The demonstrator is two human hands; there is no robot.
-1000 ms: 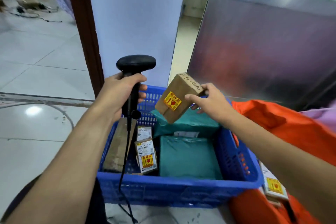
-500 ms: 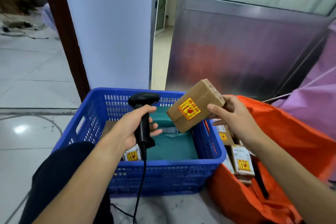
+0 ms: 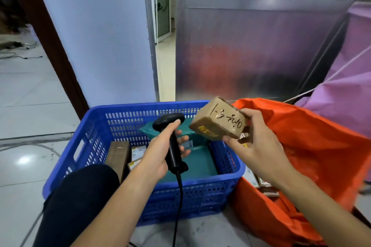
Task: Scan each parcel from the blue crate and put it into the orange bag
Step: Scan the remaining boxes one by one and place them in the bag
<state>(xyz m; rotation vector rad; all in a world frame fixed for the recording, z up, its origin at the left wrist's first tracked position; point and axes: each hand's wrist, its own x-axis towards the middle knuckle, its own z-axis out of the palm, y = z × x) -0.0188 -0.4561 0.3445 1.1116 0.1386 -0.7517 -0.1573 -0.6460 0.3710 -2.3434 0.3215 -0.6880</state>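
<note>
My right hand grips a small brown cardboard parcel with black handwriting on top and a yellow sticker on its lower face. It hangs over the gap between the blue crate and the orange bag. My left hand holds a black corded barcode scanner above the crate, its head to the left of the parcel. Inside the crate lie green mailer bags, a brown box and small labelled parcels. Several parcels lie in the bag, mostly hidden by my right arm.
My knee in black cloth presses against the crate's near left corner. A pale wall and a metal door panel stand behind. A purple bag is at the far right. White tiled floor spreads to the left.
My right hand has tipped the parcel so the handwritten face turns up and the yellow sticker faces down. The parcel has shifted right toward the bag. The scanner stays over the crate.
</note>
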